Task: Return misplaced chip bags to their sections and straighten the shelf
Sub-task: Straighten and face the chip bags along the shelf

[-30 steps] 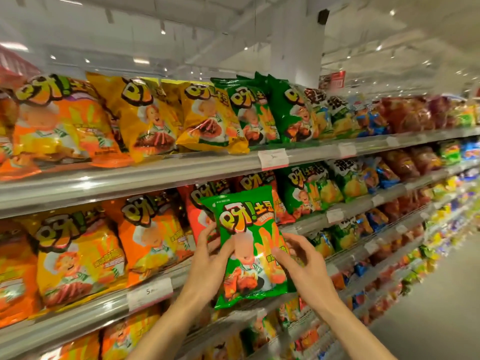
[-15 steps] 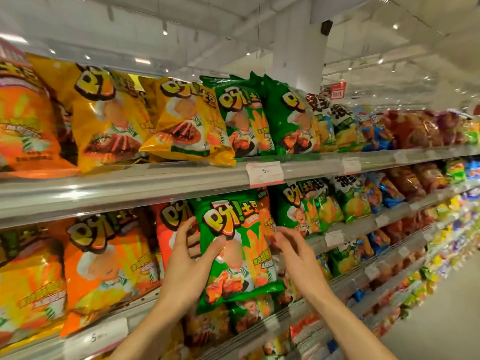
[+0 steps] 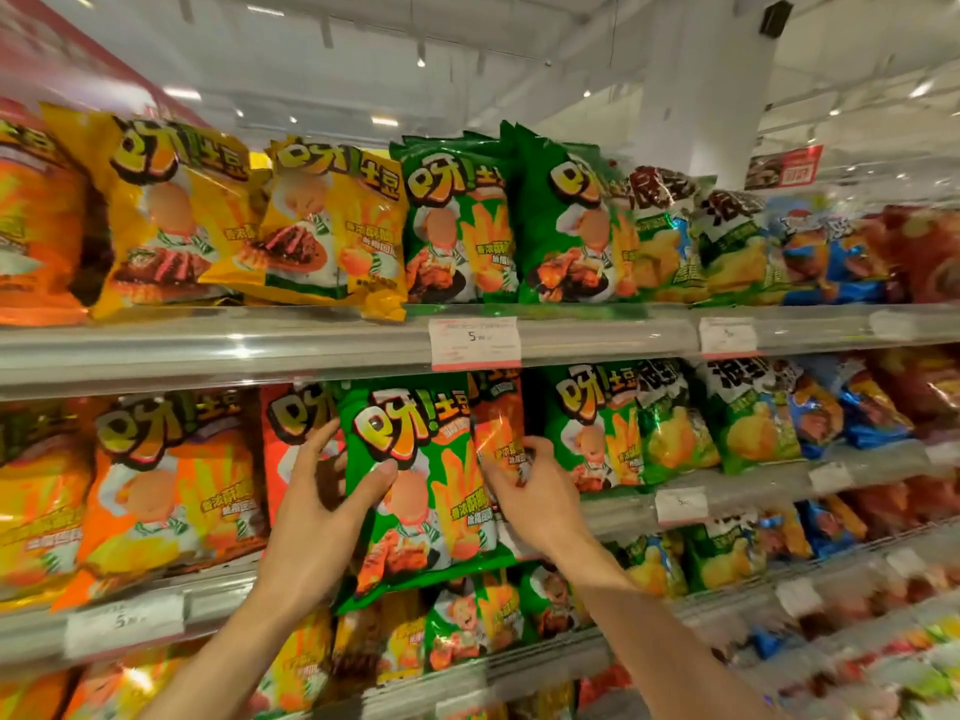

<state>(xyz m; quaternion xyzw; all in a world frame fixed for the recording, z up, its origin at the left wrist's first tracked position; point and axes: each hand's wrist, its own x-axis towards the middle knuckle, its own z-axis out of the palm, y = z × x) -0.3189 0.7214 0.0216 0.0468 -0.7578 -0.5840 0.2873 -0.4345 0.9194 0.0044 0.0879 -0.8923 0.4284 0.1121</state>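
A green chip bag (image 3: 415, 491) is held upright in front of the second shelf, over red-orange bags (image 3: 291, 423). My left hand (image 3: 317, 517) grips its left edge, thumb across the front. My right hand (image 3: 535, 496) holds its right edge, fingers curled against the red-orange bag (image 3: 498, 428) behind. More green bags of the same kind (image 3: 592, 428) stand just to the right on this shelf, and others (image 3: 457, 226) on the shelf above.
Orange bags (image 3: 156, 480) fill the second shelf at left, yellow bags (image 3: 176, 215) the top shelf. Green-white and blue bags (image 3: 753, 413) run to the right. Price tags (image 3: 474, 343) hang on the shelf rails. Lower shelves (image 3: 467, 631) hold more bags; the aisle floor lies at far right.
Both hands have carried the green bag up and toward the second shelf, now against the red-orange bags. The view has shifted right and closer to the shelves.
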